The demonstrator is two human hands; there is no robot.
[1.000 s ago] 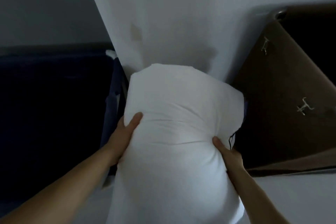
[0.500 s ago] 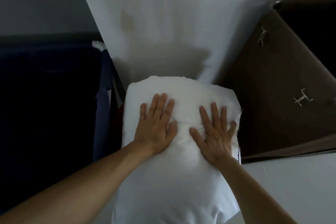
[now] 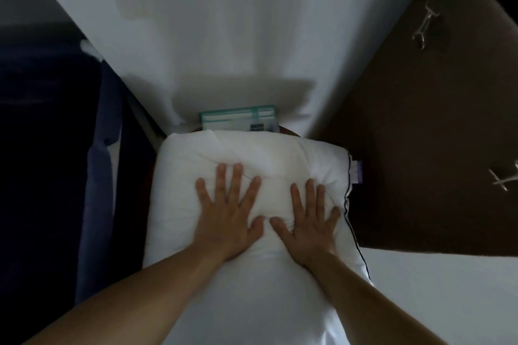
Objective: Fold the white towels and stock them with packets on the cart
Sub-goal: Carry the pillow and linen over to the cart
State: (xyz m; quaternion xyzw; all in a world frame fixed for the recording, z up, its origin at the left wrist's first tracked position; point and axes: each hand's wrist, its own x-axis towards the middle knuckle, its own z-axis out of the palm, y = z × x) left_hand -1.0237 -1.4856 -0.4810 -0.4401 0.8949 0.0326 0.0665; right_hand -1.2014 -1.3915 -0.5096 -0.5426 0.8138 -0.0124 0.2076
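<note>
Left hand (image 3: pixel 227 216): we hold it flat, fingers straight and spread, pressing down on the white bundle (image 3: pixel 252 154) and gripping nothing.
Right hand (image 3: pixel 308 224): the same, just beside the left, thumbs nearly touching.
White bundle: plump, dented under our palms, with dark piping down its right edge. It sits between the blue fabric (image 3: pixel 98 176) and the brown panel (image 3: pixel 420 120).
Packet (image 3: pixel 238 117): a teal-and-white one shows just beyond the bundle, partly hidden by it, against the white wall (image 3: pixel 238 22).
Done, we judge: this bundle is folded and placed, and one packet is stocked.
Left, we judge: settling it flat. We cannot tell whether more towels wait, and we cannot make out the cart itself.
</note>
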